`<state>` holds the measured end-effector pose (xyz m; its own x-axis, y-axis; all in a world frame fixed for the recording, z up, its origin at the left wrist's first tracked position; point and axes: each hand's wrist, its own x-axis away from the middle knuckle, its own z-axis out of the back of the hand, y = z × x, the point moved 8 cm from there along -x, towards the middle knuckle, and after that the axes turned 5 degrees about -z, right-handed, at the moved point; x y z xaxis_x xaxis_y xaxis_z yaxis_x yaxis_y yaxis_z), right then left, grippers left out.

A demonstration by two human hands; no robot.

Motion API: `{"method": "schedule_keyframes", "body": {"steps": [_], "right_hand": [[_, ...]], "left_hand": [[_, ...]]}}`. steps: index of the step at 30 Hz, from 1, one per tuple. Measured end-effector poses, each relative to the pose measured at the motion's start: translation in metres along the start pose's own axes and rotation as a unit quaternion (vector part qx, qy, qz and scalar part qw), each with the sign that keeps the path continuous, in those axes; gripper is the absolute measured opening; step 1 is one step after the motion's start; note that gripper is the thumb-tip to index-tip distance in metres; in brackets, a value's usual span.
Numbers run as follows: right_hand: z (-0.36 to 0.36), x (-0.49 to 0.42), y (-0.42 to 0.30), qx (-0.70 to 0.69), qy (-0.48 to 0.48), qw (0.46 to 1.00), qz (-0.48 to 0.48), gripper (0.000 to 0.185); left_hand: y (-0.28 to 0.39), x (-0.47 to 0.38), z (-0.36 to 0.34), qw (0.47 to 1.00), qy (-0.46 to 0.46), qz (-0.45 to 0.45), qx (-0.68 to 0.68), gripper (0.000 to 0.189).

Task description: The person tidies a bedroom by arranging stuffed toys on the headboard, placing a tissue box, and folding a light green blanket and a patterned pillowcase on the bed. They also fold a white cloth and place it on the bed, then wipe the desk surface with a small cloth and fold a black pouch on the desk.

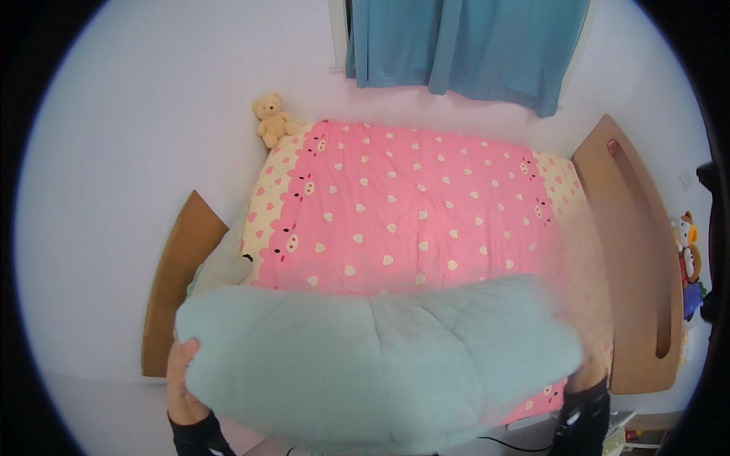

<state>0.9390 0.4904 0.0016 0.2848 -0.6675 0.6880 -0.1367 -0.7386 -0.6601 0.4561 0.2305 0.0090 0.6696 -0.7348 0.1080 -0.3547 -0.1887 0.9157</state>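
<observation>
A pale mint-green quilt (pixel 353 353), folded or bunched into a wide bundle, stretches between my two hands above the near side of the bed. My left hand (pixel 183 370) grips its left end, with the thumb on top. At the opposite end my right hand (pixel 587 356) holds the bundle; most of its fingers are hidden or blurred. Beneath lies a pink bed sheet (pixel 422 211) with cream hearts and pig faces along its cream borders. The quilt covers part of the sheet's near side from view.
A teddy bear (pixel 272 121) sits at the far left corner. Wooden boards (pixel 633 273) (pixel 171 302) stand at both bed ends. Grey-green fabric (pixel 222 265) lies by the left board. Blue curtains (pixel 456 51) hang beyond. Plush toys (pixel 690 262) are at right; a black cable (pixel 516 446) runs below.
</observation>
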Motion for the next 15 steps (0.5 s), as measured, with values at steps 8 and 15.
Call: {"method": "schedule_keyframes", "body": {"steps": [8,15], "right_hand": [[-0.093,-0.024,-0.054,0.087,-0.173,0.981,-0.009,0.028],[-0.213,-0.074,-0.180,0.030,-0.265,0.950,0.163,0.033]], "left_hand": [[-0.012,-0.094,0.031,0.986,-0.070,0.117,0.099,0.033],[0.089,-0.261,0.021,0.997,-0.039,-0.035,0.051,0.030]]}}
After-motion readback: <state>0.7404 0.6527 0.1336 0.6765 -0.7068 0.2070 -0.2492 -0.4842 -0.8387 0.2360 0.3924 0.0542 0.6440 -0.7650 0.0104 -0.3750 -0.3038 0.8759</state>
